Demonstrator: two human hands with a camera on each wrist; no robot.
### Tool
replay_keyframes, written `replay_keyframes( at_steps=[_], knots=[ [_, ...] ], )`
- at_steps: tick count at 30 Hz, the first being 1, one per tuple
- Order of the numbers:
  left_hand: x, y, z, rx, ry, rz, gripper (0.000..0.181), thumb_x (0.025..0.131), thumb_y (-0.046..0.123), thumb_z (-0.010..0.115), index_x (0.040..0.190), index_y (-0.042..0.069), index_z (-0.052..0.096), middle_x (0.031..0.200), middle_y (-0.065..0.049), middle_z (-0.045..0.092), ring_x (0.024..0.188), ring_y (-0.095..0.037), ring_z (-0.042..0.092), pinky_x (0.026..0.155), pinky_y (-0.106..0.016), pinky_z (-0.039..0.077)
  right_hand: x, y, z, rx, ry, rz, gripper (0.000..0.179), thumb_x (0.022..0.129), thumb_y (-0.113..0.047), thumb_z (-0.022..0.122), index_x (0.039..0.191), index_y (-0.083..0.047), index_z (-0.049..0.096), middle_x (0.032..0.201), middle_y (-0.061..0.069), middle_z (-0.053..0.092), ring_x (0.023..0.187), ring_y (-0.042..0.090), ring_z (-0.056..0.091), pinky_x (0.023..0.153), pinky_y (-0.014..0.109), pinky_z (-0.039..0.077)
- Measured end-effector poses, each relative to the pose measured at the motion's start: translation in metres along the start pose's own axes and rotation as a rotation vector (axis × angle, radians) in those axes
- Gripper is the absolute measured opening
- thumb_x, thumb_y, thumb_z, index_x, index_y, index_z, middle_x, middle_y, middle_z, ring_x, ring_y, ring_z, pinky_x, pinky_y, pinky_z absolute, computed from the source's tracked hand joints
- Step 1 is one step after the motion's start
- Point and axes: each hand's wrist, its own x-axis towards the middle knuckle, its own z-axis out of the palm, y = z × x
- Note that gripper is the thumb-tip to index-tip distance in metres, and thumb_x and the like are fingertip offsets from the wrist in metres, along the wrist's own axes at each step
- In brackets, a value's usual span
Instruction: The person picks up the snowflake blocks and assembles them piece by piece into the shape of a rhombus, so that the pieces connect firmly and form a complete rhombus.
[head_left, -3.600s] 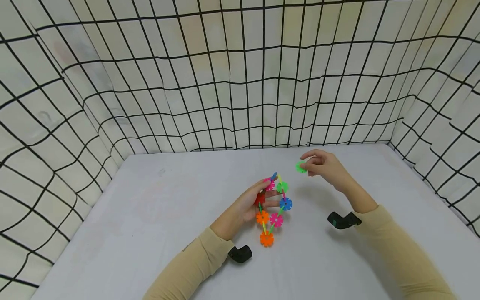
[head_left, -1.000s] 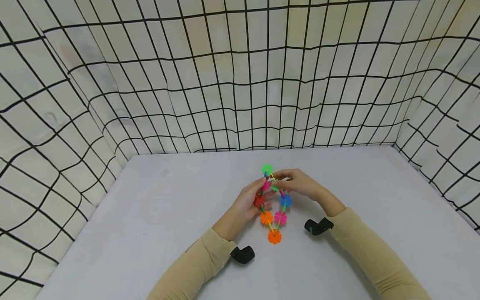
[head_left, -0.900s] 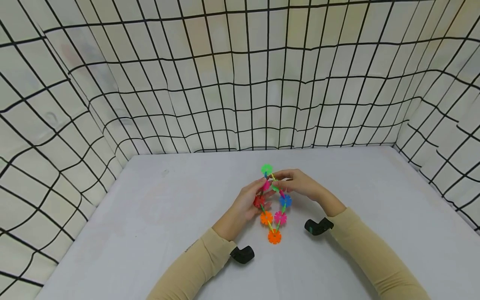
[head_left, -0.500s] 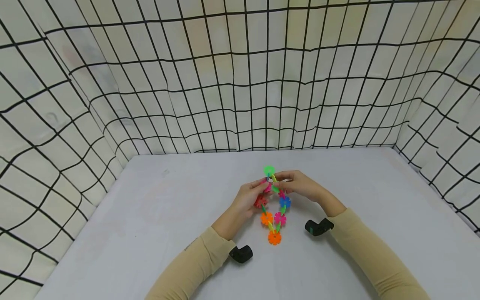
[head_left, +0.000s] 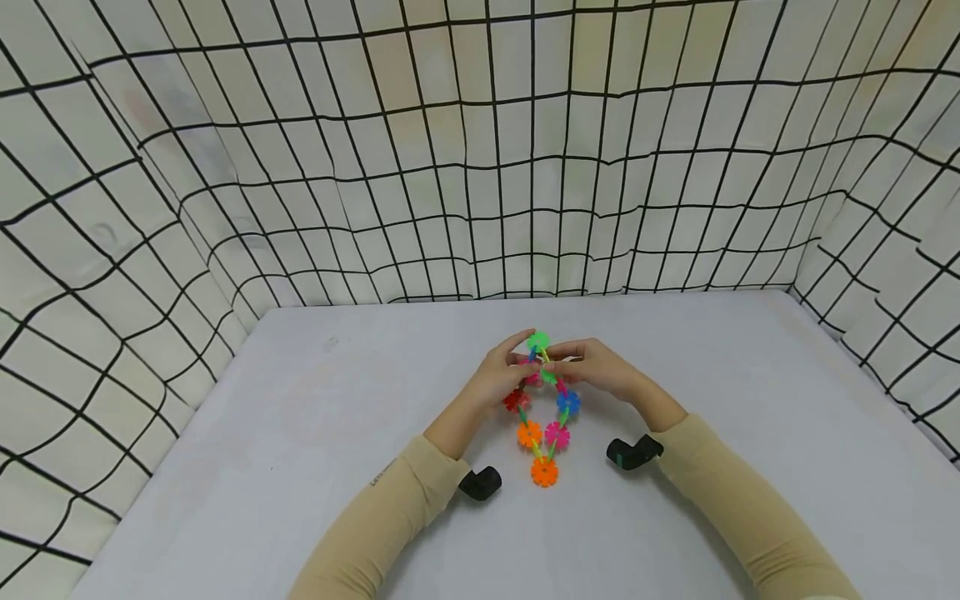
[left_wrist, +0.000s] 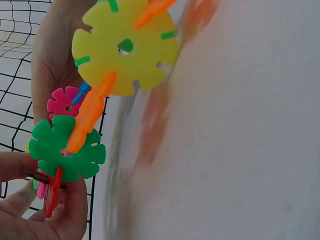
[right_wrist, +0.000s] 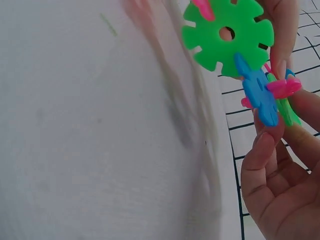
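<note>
A ring of interlocking plastic snowflake discs hangs between both hands in the head view. My left hand (head_left: 495, 377) pinches its upper left side near a pink disc (head_left: 531, 375), with a finger stretched up to the light green disc (head_left: 538, 341) on top. My right hand (head_left: 604, 367) pinches the upper right side, at a green disc (head_left: 549, 376) partly covered by the fingers. Below are a red disc (head_left: 515, 402), a blue disc (head_left: 568, 403) and, lowest, an orange disc (head_left: 544, 472). A yellow disc (left_wrist: 125, 47) shows close up in the left wrist view.
A white table (head_left: 337, 442) lies under the hands. Black-lined netting (head_left: 480, 167) over white walls rises behind it and on both sides. A black camera mount sticks out from each cuff, one left (head_left: 480, 483) and one right (head_left: 633, 452).
The right hand has brought the light green disc in from the right, and it now tops the ring. Within the last half second the left fingers have shifted up toward it.
</note>
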Motion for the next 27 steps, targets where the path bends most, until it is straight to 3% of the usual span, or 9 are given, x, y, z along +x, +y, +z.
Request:
replay_keyframes(
  at_steps=[6, 10, 14, 20, 27],
  knots=[
    [-0.0014, 0.0021, 0.0010, 0.034, -0.002, -0.007, 0.063, 0.104, 0.009, 0.061, 0.161, 0.019, 0.036, 0.128, -0.021, 0.058, 0.086, -0.024, 0.074, 0.075, -0.027, 0.057, 0.0000, -0.0012, 0.0035, -0.026, 0.033, 0.000, 0.046, 0.102, -0.022, 0.066, 0.139, 0.005, 0.060, 0.136, 0.021, 0.061, 0.095, 0.021, 0.067, 0.091, 0.039, 0.056],
    [-0.0020, 0.0030, 0.0021, 0.059, 0.011, -0.010, 0.063, 0.104, 0.009, 0.061, 0.161, 0.019, 0.036, 0.133, -0.022, 0.056, 0.082, -0.021, 0.073, 0.063, -0.021, 0.052, 0.0004, -0.0007, 0.0045, -0.030, 0.036, -0.009, 0.044, 0.103, -0.020, 0.064, 0.139, 0.005, 0.060, 0.138, 0.023, 0.060, 0.095, 0.021, 0.066, 0.089, 0.038, 0.056],
    [-0.0036, 0.0030, 0.0038, 0.071, 0.012, -0.011, 0.063, 0.104, 0.009, 0.060, 0.161, 0.018, 0.034, 0.138, -0.022, 0.054, 0.077, -0.019, 0.072, 0.059, -0.021, 0.049, 0.0012, 0.0005, 0.0063, -0.017, 0.034, -0.005, 0.041, 0.103, -0.018, 0.064, 0.137, 0.006, 0.061, 0.129, 0.020, 0.066, 0.090, 0.019, 0.065, 0.086, 0.035, 0.056],
    [-0.0034, 0.0000, 0.0058, 0.093, 0.009, 0.004, 0.062, 0.105, 0.007, 0.059, 0.161, 0.014, 0.034, 0.138, -0.023, 0.055, 0.076, -0.022, 0.072, 0.062, -0.022, 0.049, 0.0000, 0.0018, 0.0080, 0.006, 0.040, 0.026, 0.039, 0.104, -0.019, 0.063, 0.136, 0.004, 0.063, 0.116, 0.013, 0.071, 0.088, 0.018, 0.063, 0.087, 0.035, 0.056],
    [-0.0055, -0.0015, 0.0063, 0.195, 0.018, 0.012, 0.060, 0.104, 0.011, 0.061, 0.159, 0.012, 0.039, 0.134, -0.022, 0.058, 0.097, -0.023, 0.058, 0.075, -0.025, 0.047, -0.0026, 0.0027, 0.0068, 0.019, 0.032, 0.012, 0.036, 0.104, -0.018, 0.062, 0.132, 0.005, 0.065, 0.118, 0.013, 0.071, 0.091, 0.017, 0.062, 0.087, 0.035, 0.055]
  ],
)
